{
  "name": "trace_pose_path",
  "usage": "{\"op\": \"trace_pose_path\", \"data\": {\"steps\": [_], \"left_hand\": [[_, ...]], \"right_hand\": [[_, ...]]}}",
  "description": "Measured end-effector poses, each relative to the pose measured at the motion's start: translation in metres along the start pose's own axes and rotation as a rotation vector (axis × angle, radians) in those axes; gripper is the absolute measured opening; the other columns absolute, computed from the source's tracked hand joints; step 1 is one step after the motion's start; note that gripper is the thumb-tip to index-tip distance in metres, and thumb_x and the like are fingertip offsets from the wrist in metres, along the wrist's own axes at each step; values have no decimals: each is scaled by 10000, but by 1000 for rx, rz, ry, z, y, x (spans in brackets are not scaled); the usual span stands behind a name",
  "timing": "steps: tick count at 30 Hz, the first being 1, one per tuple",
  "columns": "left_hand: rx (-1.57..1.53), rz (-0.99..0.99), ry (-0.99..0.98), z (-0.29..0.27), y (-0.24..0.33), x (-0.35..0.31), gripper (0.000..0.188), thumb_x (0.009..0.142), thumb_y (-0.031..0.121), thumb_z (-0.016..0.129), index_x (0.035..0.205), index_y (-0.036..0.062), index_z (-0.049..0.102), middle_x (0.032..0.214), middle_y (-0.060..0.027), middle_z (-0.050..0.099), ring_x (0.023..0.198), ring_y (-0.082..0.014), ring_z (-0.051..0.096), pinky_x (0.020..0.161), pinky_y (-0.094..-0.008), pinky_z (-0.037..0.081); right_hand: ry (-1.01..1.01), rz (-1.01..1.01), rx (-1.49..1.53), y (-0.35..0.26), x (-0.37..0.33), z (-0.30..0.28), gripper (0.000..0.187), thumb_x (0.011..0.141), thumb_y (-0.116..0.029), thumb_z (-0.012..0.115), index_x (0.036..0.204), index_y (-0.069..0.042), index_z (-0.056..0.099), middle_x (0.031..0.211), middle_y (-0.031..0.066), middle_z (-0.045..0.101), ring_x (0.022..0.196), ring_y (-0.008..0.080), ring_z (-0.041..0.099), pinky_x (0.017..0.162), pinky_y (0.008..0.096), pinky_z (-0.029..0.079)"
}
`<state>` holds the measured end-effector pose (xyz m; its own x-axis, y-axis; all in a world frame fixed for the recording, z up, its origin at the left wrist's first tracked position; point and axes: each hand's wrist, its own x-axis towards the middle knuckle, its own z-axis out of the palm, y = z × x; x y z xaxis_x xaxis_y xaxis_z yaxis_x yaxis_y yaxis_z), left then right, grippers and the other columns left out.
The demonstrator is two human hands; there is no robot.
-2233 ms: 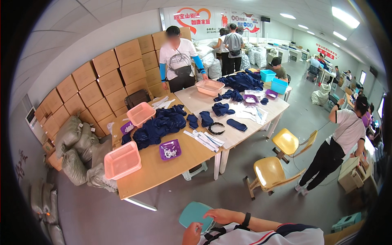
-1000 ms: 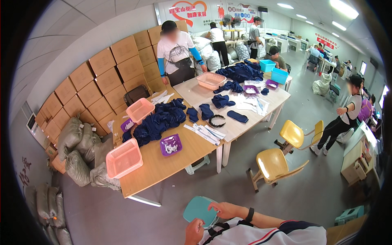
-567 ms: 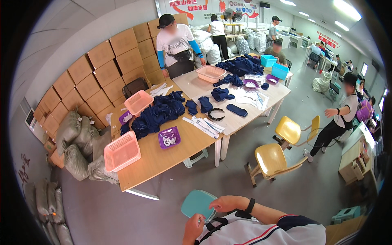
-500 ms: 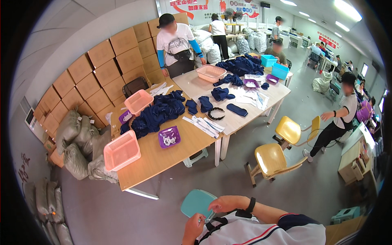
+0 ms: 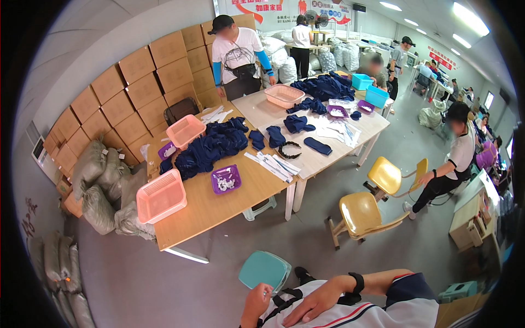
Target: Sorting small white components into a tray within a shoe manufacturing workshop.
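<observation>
My left hand (image 5: 257, 302) is closed, held up in front of my body beside a black strap (image 5: 284, 299). Its fingers are curled, and I cannot make out whether anything small is in them. My right hand (image 5: 320, 302) rests against my white shirt (image 5: 366, 312) with its fingers stretched out and nothing in it. A black band (image 5: 356, 282) circles that wrist. Just beyond my left hand stands a teal stool (image 5: 264, 269).
Ahead, a wooden table (image 5: 191, 225) bears dark blue cloth pieces (image 5: 210, 145), pink baskets (image 5: 162, 195) and a purple tray (image 5: 226, 179). Yellow chairs (image 5: 361, 214) stand to the right, near a person (image 5: 456, 150). Another person (image 5: 238, 52) stands behind the table. Sacks (image 5: 98, 210) and cartons line the left.
My right hand has come down from near my left hand onto my shirt, its fingers flattening. The person at the right has lowered an arm toward the yellow chair.
</observation>
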<state>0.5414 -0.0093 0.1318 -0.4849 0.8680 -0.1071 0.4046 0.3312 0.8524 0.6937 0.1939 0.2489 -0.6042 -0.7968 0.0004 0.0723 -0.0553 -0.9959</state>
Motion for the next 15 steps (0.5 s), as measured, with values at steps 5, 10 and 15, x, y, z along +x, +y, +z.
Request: {"op": "trace_pose_path", "data": {"steps": [5,10,15], "left_hand": [[-4,87,37,5,-11,-3,92,915,98,623,944,41,556,969,-130,724,868,-349,682,740,-420,532],[21,47,-2,-1,-1,-12,99,924,106,619,946,32,556,965,-159,702,914,-386,660,787,-441,522],[131,-34,-1,-3,3,-16,109,968,142,573,990,36,590,947,-187,662,921,-414,623,792,-478,490]], "right_hand": [[60,-45,-48,7,14,17,558,1110,-366,376,1539,-9,383,1610,178,353,1502,335,289,1228,448,204],[115,10,-154,50,33,21,561,1104,-393,383,1572,-87,342,1596,165,357,1476,340,299,1227,444,189],[140,-24,-140,45,43,19,543,1064,-384,497,1490,-51,454,1498,178,478,1403,349,406,1187,448,291]]}}
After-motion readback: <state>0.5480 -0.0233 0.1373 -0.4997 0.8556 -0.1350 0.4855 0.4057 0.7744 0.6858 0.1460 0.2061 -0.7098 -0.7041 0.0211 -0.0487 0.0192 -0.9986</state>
